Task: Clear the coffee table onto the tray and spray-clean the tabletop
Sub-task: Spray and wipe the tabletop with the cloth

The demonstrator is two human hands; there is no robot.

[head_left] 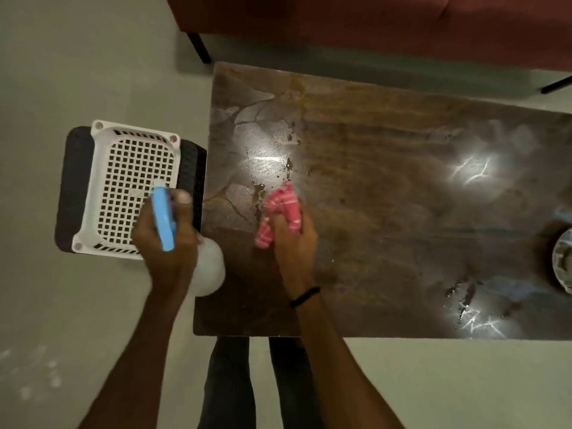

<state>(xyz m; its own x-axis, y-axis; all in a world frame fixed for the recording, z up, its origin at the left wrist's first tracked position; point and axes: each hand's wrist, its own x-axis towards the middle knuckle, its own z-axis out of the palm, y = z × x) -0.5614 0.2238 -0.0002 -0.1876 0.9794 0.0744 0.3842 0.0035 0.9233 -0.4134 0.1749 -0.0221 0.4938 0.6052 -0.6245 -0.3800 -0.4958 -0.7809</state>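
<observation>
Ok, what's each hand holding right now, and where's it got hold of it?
The left hand grips the spray bottle at its neck, under the blue head. The right hand holds the pink cloth, bunched up, by its near part.

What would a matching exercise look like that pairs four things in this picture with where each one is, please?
Things:
1. spray bottle
2. pink cloth
3. white tray
4. round dish

Places:
A. at the right end of the tabletop, cut off by the edge of the picture
B. gripped in the left hand
C. on the dark stool beside the table's left end
D. bunched in the right hand, over the tabletop

Pairs: 1-B, 2-D, 3-C, 4-A.
</observation>
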